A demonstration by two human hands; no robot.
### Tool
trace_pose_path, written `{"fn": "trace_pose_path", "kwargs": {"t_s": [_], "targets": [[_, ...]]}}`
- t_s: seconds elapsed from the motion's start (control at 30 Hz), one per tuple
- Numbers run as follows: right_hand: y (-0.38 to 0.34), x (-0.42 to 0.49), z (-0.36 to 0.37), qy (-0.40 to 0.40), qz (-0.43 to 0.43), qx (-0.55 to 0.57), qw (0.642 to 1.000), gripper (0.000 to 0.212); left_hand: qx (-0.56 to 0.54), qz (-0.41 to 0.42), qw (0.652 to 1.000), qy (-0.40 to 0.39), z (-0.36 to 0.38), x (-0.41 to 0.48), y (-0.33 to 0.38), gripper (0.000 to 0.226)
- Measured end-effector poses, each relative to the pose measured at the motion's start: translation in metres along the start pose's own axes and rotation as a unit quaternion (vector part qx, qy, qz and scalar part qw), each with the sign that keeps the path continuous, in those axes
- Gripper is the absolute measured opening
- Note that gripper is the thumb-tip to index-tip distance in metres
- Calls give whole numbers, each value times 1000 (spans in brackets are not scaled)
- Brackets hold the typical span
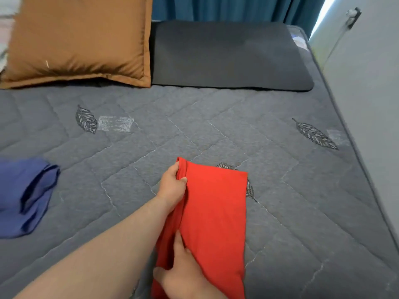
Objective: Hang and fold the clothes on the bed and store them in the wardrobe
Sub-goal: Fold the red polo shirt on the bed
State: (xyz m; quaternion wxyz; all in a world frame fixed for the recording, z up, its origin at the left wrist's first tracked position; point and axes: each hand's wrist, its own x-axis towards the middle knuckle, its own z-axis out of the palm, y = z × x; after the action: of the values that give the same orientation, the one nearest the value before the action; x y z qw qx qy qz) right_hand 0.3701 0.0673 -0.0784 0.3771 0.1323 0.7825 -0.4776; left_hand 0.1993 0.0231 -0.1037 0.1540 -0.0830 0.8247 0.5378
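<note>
A red garment (216, 212), folded into a long strip, lies on the grey quilted bed (302, 201) near its front edge. My left hand (172, 186) grips the strip's far left edge, thumb on top and fingers curled under the fabric. My right hand (179, 268) rests on the near left part, index finger straight along a crease and thumb spread to the left; the other fingers are hidden by the fabric. A crumpled blue garment (26, 197) lies at the bed's left edge, apart from both hands.
A brown pillow (79, 39) and a dark grey pillow (226, 55) lie at the head of the bed, before a teal curtain (226, 7). A pale wall (367, 83) runs along the bed's right side.
</note>
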Motion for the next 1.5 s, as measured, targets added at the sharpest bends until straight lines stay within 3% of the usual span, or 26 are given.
{"fn": "trace_pose_path", "kwargs": {"t_s": [0.07, 0.13, 0.2, 0.23, 0.3, 0.37, 0.43, 0.5, 0.6, 0.7, 0.77, 0.83, 1.03, 1.17, 1.27, 1.33, 1.43, 1.5], "targets": [[11, -6, 3, -41, -11, 8, 999, 106, 29, 23, 999, 40, -5, -6, -2, 55], [22, -21, -7, -15, -67, 51, 996, 79, 28, 19, 997, 74, -12, -24, -9, 56], [49, -29, -24, 134, -105, -9, 985, 58, -2, -16, 997, 74, -19, -54, -24, 36], [58, -35, -33, 251, -89, -43, 963, 55, 3, -40, 998, 48, -23, -74, -33, 28], [76, -46, -46, 345, -63, -144, 925, 61, 32, -98, 995, -9, -27, -114, -52, 27], [87, -60, -46, 287, 8, -137, 948, 79, -2, -165, 986, -28, -27, -150, -69, 27], [93, -69, -40, 255, 64, -6, 965, 81, -98, -238, 965, -60, -25, -180, -78, 26], [100, -71, -38, 266, 104, 135, 949, 60, -151, -289, 941, -86, -20, -202, -80, 26], [112, -73, -33, 226, 125, 253, 932, 19, -206, -350, 912, -48, -14, -217, -86, 22], [133, -87, -26, 179, 145, 377, 897, 24, -273, -415, 868, -24, -14, -238, -91, 27], [149, -107, -15, 133, 165, 441, 872, 41, -274, -457, 846, -16, -18, -266, -99, 26], [163, -133, -4, 102, 178, 458, 865, 61, -248, -483, 840, -13, -23, -295, -107, 23], [180, -198, 7, 48, 283, 417, 863, 18, -187, -495, 845, -75, -36, -362, -102, 12], [184, -239, 15, -8, 324, 355, 877, 15, -143, -541, 820, -123, -40, -409, -96, 14], [182, -260, 17, -21, 347, 329, 878, 24, -138, -573, 798, -125, -41, -437, -91, 17], [176, -266, 12, 34, 321, 321, 890, 37, -142, -551, 819, -75, -39, -437, -83, 27], [160, -258, -9, 94, 196, 331, 918, 52, -190, -436, 878, 46, -37, -406, -62, 65], [143, -239, -28, 118, 146, 347, 919, 38, -265, -382, 882, 80, -36, -371, -39, 64]]}}
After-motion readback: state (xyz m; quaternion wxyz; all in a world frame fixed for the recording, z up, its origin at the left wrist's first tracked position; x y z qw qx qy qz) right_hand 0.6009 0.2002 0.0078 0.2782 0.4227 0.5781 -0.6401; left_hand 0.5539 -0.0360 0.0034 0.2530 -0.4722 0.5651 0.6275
